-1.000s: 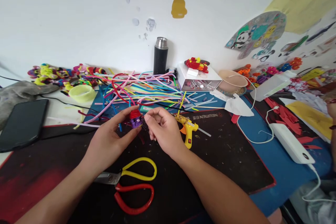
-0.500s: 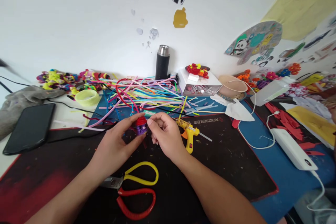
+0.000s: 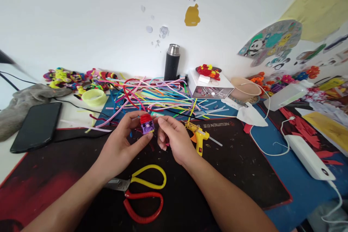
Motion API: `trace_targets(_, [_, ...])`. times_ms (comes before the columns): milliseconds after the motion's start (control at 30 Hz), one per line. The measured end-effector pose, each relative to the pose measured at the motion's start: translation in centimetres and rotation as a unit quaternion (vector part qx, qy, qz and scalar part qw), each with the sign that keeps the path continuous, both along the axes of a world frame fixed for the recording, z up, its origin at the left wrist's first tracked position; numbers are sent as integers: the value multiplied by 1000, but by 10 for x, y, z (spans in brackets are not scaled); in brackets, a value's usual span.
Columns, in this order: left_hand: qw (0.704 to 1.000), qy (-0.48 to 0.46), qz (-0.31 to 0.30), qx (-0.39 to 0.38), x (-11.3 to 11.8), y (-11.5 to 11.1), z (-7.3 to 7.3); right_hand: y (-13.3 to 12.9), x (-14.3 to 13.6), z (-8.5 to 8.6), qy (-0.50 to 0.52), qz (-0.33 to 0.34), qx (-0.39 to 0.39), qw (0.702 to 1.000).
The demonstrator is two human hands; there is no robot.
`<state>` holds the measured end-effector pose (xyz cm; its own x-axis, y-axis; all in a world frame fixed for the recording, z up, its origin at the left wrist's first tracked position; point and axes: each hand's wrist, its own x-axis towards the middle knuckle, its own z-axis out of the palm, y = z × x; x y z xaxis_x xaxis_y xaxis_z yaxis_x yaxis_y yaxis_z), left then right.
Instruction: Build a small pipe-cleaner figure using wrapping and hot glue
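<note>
My left hand (image 3: pixel 121 145) is closed on a small fuzzy doll figure (image 3: pixel 147 127), red on top and purple below with face-like marks, apparently of pipe cleaner. Thumb and forefinger grip it at its edges, above the black mat. Just right of the figure, my right hand (image 3: pixel 176 138) has its fingers curled together; whatever they pinch, if anything, is hidden. A bit of pink shows below those fingers. Scissors (image 3: pixel 148 185) with one yellow and one red handle lie below my hands. Beyond my right wrist lies a yellow glue gun (image 3: pixel 200 138) with a glue stick jutting from it.
A heap of pipe cleaners (image 3: pixel 152 94) spreads behind my hands. Against the wall stand a black flask (image 3: pixel 172 63) and a white drawer box (image 3: pixel 210 85). A phone (image 3: pixel 36 127) lies left, with yellow-green tape (image 3: pixel 94 98) near it. A power bank (image 3: pixel 310 157) and cables lie right.
The figure has turned in my left hand, so more of its purple, marked side and a yellow edge shows. My right hand stays close beside it. The whole view has shifted slightly.
</note>
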<state>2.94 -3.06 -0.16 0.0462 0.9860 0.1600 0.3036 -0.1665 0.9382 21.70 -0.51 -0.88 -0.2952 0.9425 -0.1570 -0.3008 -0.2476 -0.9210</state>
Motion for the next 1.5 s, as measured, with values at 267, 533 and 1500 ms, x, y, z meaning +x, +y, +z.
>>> trace_targets(267, [999,-39,-15,9,0,2,2,-4,0,1,60,70,-35,995])
trace_targets(533, [999,-22,-28,6,1,2,0,-2,0,4,84,84,-78,990])
trace_targets(1500, [956,-253,-34,-146,-1,2,2,-2,0,3,162,124,-115,972])
